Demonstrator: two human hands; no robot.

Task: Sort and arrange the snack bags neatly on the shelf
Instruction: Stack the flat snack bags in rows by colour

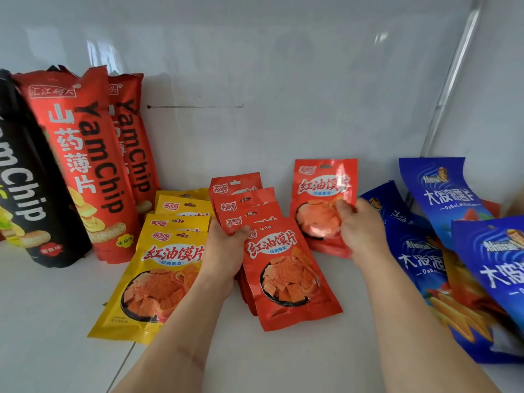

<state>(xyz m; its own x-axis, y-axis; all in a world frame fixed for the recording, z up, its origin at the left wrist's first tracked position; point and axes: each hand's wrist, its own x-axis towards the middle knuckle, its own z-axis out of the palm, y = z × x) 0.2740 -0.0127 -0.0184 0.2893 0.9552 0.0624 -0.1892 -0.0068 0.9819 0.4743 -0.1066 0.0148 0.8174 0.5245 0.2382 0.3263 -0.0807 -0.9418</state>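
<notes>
On a white shelf (283,358) backed by a glossy white wall, snack bags stand and lie in colour groups. At far left a tall black foil bag (31,194) reading "Chip" stands upright beside two tall red foil bags, the front red bag (93,171) printed "YamChip" and "山药薄片", the rear red bag (133,137) half hidden behind it and showing the same "YamChip" lettering. Just right of them lies an overlapping row of small yellow pouches (158,268), the nearest reading "红油馍片". Beside that row, an overlapping row of small red pouches (283,273) carries the same "红油馍片" title over a picture of fried squares in a dark bowl.

The person's left hand (224,251) is closed over the left edge of the red row, thumb on top of the pouches and fingers tucked out of sight beneath, its wrist lying across the edge of the front yellow pouch. The right hand (360,225) pinches one more red pouch (323,202) by its right edge, thumb on the printed face, holding it upright and slightly tilted just behind the red row. At far right a loose heap of blue foil bags (442,251), lettered "大波浪薯片" and "DaBoLang", leans toward the corner, overlapping one another unevenly.
</notes>
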